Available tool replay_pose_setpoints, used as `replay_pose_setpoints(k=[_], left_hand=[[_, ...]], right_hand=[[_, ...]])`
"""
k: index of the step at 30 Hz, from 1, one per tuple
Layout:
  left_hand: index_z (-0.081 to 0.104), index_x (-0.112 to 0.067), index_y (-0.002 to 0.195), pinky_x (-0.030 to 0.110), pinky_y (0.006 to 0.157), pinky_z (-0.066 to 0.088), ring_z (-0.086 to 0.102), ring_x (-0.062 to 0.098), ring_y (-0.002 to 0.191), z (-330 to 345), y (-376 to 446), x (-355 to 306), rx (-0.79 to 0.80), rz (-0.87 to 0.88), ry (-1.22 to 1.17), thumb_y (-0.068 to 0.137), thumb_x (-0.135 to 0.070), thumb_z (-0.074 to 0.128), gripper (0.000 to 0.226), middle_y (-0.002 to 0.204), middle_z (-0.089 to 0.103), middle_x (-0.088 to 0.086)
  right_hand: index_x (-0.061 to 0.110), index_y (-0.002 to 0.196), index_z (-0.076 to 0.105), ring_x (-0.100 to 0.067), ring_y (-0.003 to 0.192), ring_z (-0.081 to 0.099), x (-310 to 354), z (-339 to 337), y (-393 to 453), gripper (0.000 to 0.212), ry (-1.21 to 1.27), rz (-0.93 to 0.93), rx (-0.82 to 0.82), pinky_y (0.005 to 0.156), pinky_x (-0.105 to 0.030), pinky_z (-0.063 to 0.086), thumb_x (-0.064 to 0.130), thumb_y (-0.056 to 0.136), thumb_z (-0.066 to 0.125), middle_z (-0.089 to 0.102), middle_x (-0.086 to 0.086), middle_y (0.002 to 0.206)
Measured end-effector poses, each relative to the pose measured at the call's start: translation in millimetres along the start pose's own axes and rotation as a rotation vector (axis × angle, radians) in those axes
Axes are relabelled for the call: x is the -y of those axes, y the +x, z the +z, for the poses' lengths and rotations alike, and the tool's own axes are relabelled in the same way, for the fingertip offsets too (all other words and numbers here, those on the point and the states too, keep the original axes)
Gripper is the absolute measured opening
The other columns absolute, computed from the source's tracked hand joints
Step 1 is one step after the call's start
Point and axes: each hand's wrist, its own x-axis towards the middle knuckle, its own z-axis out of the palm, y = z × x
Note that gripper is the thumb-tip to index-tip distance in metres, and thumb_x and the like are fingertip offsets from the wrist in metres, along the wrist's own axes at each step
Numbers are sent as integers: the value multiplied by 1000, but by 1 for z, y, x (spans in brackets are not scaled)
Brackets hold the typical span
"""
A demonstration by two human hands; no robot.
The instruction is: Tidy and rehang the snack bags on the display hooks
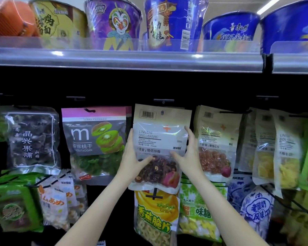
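Head view: shelf (124,61) above, plum bag (161,139) raised under hook (163,100), left hand (133,157) and right hand (188,155) pinching its side edges. Light, floppy, slick film; best held near top corners by the hang hole (162,113)

The cream snack bag (160,148) is upright and facing out, with a barcode at its top left, an orange plus sign and a clear lower window showing dark dried plums. The left hand's grip (133,157) holds its left edge and the right hand's grip (188,153) its right edge, thumbs on the front. Above both grips, the bag's top sits just under the display hook (163,100); whether it is threaded on cannot be told.
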Motion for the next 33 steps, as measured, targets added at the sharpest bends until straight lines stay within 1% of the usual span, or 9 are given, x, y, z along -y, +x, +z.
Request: replay_pose_setpoints(k=[3,8,12,17,22,26,28,30,33], left_hand=[[-2,-42,140,28,111,18,14,-3,136,-1,-6,0,-21,42,-43,78,-13,75,104,145,9,-32],[-4,-56,131,34,113,21,18,8,141,-3,-13,3,-36,41,-66,78,-18,75,102,156,13,-11],[-5,-38,143,31,112,19,17,12,141,0,-10,3,19,10,1,81,-18,72,100,151,16,-11],[-8,-27,148,22,102,20,25,18,135,-3,-11,10,174,-72,129,82,-12,71,104,144,26,9],[-12,-29,148,19,102,15,10,14,142,-5,-19,23,264,-110,145,81,-14,73,109,155,11,1],[-11,-40,146,44,117,15,-1,16,145,-6,-21,31,272,-131,82,76,-18,77,115,158,-2,1],[-10,-38,146,43,116,18,7,15,144,-5,-23,30,255,-148,76,77,-18,77,113,158,-3,-1],[-9,-32,148,35,114,19,12,15,143,-1,-23,30,234,-156,79,79,-16,74,110,158,4,-1],[-9,-28,149,33,111,23,16,17,143,6,-23,26,190,-180,78,82,-13,71,105,157,10,0]], right_hand=[[45,135,18,9,122,17,0,0,-3,81,21,-19,-12,102,-20,17,5,84,66,16,14,148],[35,143,19,7,121,19,1,-3,-6,78,-3,-15,19,102,-20,18,8,85,65,17,12,148],[29,146,18,-9,135,21,1,-6,4,78,-36,10,51,108,-29,19,11,86,65,15,6,151],[27,146,19,-19,138,23,-2,-9,16,77,-52,43,69,110,-38,26,7,87,63,18,3,150],[30,148,4,-16,139,18,-15,-9,-5,96,-103,122,218,106,-24,19,8,81,69,11,1,153],[37,146,-9,-10,120,31,-27,-4,-32,109,-197,180,408,76,4,35,7,80,72,8,2,148],[43,143,-14,-12,109,44,-31,0,-37,112,-252,182,419,72,-8,41,4,81,70,10,3,145],[47,141,-17,-12,82,54,-33,4,-36,114,-311,176,386,66,-19,45,-1,81,67,11,3,144],[44,144,-15,-9,69,52,-32,9,-32,112,-379,178,329,64,-26,48,-6,81,64,13,-1,142]])
